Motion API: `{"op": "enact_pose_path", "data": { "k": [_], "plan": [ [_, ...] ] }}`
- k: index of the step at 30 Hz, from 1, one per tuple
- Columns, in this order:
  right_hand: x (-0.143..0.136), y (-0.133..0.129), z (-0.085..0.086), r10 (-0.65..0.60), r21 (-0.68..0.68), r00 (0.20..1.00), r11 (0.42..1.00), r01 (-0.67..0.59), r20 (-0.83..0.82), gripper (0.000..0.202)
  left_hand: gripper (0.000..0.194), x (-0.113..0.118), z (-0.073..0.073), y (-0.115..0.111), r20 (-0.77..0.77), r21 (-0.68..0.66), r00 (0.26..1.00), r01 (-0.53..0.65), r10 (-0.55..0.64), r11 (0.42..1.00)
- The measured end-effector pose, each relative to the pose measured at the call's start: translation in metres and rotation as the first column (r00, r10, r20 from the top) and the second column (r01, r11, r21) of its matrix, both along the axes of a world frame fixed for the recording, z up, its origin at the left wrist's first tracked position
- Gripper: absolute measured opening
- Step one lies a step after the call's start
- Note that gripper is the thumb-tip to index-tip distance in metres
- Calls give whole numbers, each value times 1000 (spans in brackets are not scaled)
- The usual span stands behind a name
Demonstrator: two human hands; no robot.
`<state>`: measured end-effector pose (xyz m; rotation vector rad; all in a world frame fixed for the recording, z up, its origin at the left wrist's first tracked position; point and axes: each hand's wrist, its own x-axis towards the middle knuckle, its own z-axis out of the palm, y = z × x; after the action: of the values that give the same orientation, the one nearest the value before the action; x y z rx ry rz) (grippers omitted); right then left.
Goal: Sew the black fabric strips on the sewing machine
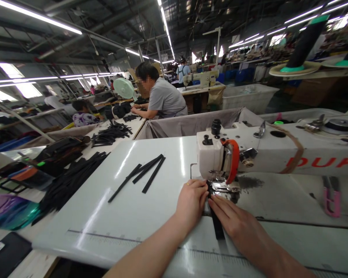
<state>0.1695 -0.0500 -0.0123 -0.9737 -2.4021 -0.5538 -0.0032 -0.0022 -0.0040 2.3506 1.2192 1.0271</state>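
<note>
A white sewing machine (266, 148) with an orange guard (234, 161) stands at the right of the pale table. Under its needle area lies a black strip (217, 226), its loose end pointing toward me. My left hand (191, 200) is closed on the strip's far part, fingers bent beside the presser foot. Flat on the strip's right edge rests my right hand (234, 220), its fingers stretched out and close together. Several black strips (153, 173) lie on the table left of my hands. What is right under the needle is hidden.
A heap of black strips (72, 181) lies at the left. Pink-handled snips (332, 202) are on the right of the table, a dark phone-like object (8, 253) at lower left. Another person in grey (166, 98) works beyond the table. Thread cones (304, 46) stand upper right.
</note>
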Motion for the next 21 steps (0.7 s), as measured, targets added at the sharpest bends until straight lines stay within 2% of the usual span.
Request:
{"op": "enact_pose_path", "data": {
  "k": [7, 14, 21],
  "plan": [
    [-2, 0, 0, -16, 17, 1000, 1000, 16, 7, 47, 16, 4, 3, 0, -82, -21, 996, -35, 33, 999],
    [-2, 0, 2, 7, 17, 1000, 1000, -7, -6, 46, 17, 5, 6, -3, -87, -47, 996, -31, 27, 998],
    [-4, 2, 4, -47, -42, 999, 998, 46, -9, 44, 20, 7, 6, -1, -151, -35, 987, -68, 62, 997]
  ]
}}
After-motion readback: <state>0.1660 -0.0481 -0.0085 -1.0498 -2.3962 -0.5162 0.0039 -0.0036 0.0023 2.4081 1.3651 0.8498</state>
